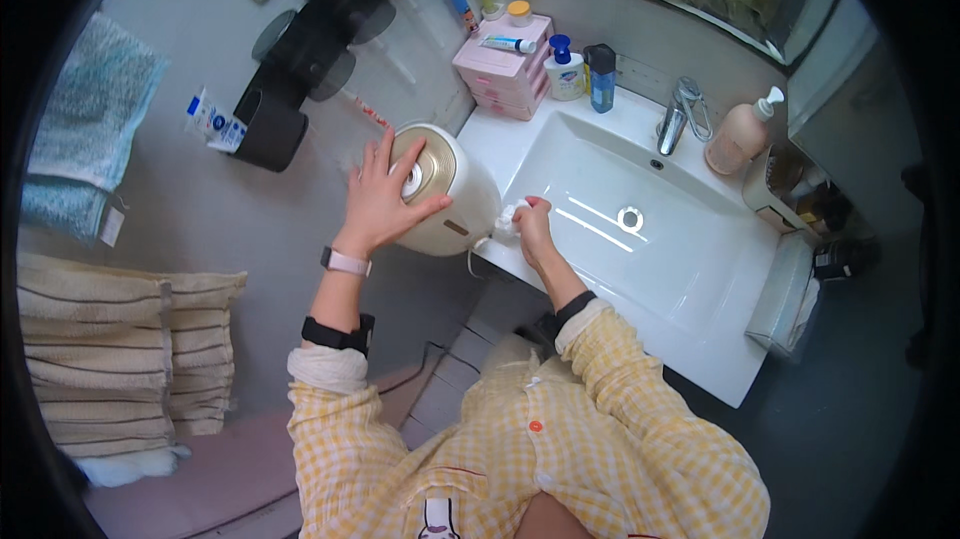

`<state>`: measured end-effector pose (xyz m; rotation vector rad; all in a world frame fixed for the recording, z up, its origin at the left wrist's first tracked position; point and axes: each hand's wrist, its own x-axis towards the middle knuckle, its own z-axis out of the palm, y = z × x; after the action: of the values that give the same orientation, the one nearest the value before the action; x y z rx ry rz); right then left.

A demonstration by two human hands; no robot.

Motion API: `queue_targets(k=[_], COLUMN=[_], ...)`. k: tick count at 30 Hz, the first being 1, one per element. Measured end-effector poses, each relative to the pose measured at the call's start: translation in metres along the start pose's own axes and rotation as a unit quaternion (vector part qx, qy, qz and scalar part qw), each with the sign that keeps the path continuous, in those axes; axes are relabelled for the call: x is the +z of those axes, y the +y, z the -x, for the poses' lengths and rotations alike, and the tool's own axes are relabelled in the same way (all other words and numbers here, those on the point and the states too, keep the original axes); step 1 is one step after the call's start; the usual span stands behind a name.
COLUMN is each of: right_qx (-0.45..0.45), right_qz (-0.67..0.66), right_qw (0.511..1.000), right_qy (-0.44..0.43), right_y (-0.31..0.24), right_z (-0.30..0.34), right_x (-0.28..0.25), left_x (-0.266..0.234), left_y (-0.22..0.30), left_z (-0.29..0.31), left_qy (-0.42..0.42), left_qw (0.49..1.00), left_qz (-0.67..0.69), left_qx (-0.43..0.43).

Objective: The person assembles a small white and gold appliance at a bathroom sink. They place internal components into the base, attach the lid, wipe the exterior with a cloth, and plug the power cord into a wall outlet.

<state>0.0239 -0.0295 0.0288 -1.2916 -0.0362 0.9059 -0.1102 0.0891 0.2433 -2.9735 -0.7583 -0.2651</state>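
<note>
A white rounded appliance (478, 184) with a gold disc on top stands at the left corner of the washbasin (735, 334). My left hand (385, 194) lies over its top and near side, with fingers spread and the thumb stretched to the right. It wears a pink band at the wrist. My right hand (537, 229) is closed on a crumpled white tissue (508, 218), close against the appliance's right side. Whether the tissue touches the appliance I cannot tell. A thin white cord (470, 265) hangs below the appliance.
A pink drawer box (497, 74), a white pump bottle (565, 76) and a blue bottle (601, 84) line the basin's back. Beyond the basin bowl are the faucet (677, 119) and a peach pump bottle (738, 139). Black cup holders (275, 124) and towels (95, 349) hang left.
</note>
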Motion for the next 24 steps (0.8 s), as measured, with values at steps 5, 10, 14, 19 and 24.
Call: queue_targets(k=[5, 10, 14, 19, 24], right_qx=[-0.234, -0.474, -0.553, -0.567, -0.405], right_qz=[0.07, 0.183, 0.279, 0.441, 0.252], right_qw=[0.969, 0.859, 0.78, 0.696, 0.866], right_qy=[0.025, 0.063, 0.09, -0.017, 0.147], right_y=[0.025, 0.04, 0.047, 0.1, 0.134], right_z=[0.02, 0.072, 0.08, 0.092, 0.123], right_x=[0.019, 0.035, 0.039, 0.053, 0.056], left_x=[0.012, 0.019, 0.024, 0.023, 0.019], left_y=[-0.003, -0.009, -0.012, -0.013, -0.012], left_z=[0.003, 0.001, 0.004, 0.005, 0.001], left_qy=[0.03, 0.036, 0.05, 0.031, 0.026], left_qw=[0.999, 0.999, 0.997, 0.999, 0.999], left_qz=[0.018, 0.027, 0.049, 0.041, 0.045], left_qx=[0.012, 0.015, 0.024, 0.016, 0.018])
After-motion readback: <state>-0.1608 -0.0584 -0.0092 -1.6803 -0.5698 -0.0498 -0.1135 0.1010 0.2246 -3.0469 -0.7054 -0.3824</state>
